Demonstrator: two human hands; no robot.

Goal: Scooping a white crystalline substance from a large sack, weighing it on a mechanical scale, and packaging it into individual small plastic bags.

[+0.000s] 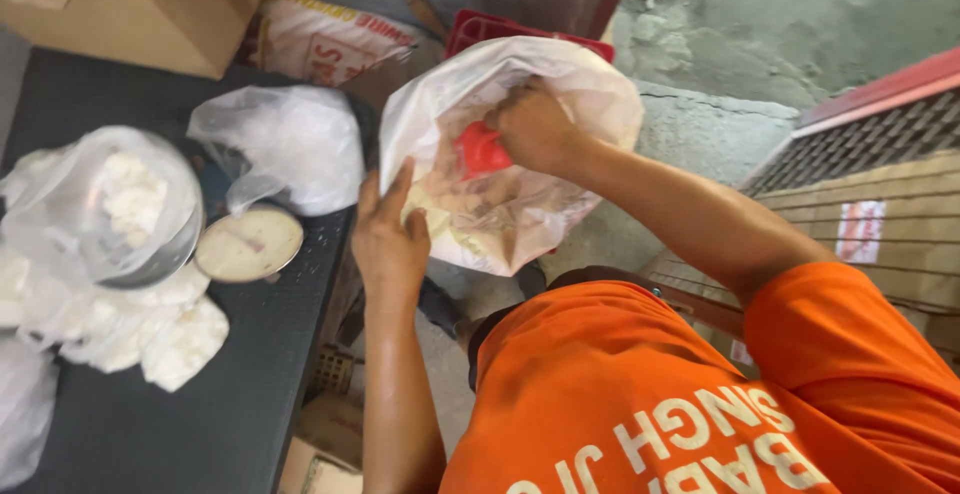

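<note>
A large translucent plastic bag (pixel 520 214) of pale, whitish stuff stands open in front of my orange shirt. My left hand (pixel 390 234) lies flat against the bag's left side and holds it steady. My right hand (pixel 535 124) reaches in through the bag's mouth and grips a red scoop (pixel 482 150), which sits among the contents. The scoop's bowl is partly hidden behind the plastic.
A dark table (pixel 200 414) at the left carries a dial scale (pixel 250 244), a metal bowl (pixel 165 254) lined with plastic and holding white chunks, several filled small bags (pixel 150 339) and a crumpled plastic bag (pixel 285 144). A cardboard box (pixel 150 4), a printed sack (pixel 320 39) and a red crate (pixel 500 26) stand behind. Stacked cartons (pixel 870 224) are at the right.
</note>
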